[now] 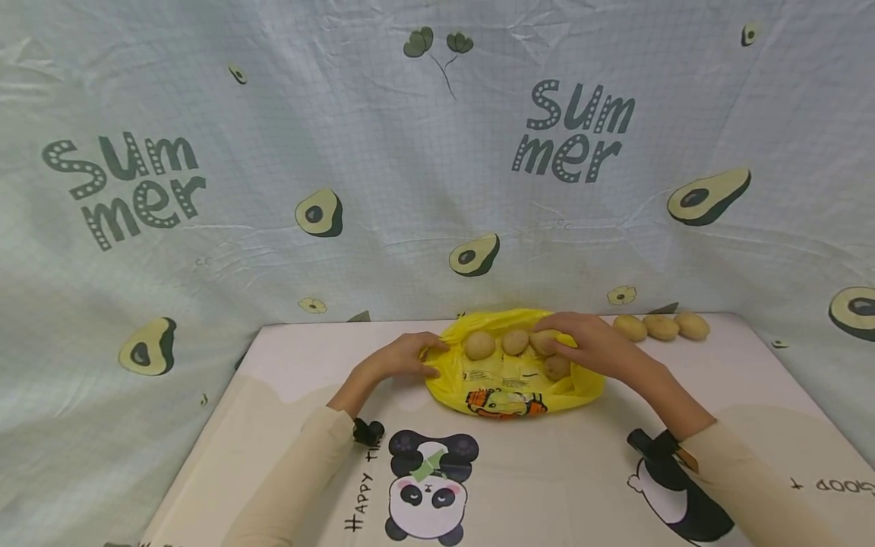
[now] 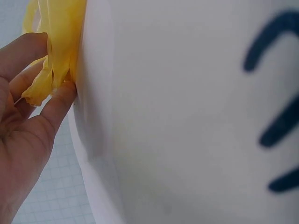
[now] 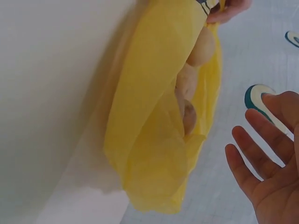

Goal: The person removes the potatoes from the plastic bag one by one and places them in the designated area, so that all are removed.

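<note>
A yellow plastic bag [image 1: 451,384] lies on the table with its mouth spread wide. Several potatoes [image 1: 480,345] sit inside it; in the right wrist view, potatoes [image 3: 202,46] show through its opening. At the bag's left end my left hand [image 1: 409,355] pinches the edge, and the left wrist view shows the bunched yellow plastic [image 2: 65,42] between thumb and fingers. My right hand [image 1: 581,342] is over the bag's right side, above the potatoes there. Seen from the right wrist, its fingers [image 3: 254,151] are spread, with nothing held.
Three potatoes [image 1: 660,327] lie in a row at the table's back edge, right of the bag. The pale tabletop [image 1: 547,471] carries printed pandas and lettering. Behind it hangs a curtain [image 1: 383,152] with printed avocados.
</note>
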The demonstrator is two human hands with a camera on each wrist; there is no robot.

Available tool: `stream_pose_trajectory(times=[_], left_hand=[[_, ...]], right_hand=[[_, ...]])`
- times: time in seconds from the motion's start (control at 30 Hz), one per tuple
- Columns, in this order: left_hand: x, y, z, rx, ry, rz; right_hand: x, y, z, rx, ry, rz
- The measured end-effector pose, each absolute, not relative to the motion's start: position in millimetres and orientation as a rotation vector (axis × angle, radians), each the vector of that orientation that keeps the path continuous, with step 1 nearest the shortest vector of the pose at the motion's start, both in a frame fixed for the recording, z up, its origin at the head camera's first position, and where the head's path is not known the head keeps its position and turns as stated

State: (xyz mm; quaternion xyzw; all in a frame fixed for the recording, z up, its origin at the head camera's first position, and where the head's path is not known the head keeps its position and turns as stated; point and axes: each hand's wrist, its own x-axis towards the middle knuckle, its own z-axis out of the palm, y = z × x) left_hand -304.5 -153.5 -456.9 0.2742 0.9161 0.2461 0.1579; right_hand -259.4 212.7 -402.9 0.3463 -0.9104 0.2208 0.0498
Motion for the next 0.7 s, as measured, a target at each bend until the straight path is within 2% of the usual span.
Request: stream_pose_trajectory(times=[0.7], left_hand=[[-304.6,-154.1,-456.9,0.78,2.601,0.729]], right_hand=[[-277.8,174.9,-390.3,1.331,-2.798,0.519]])
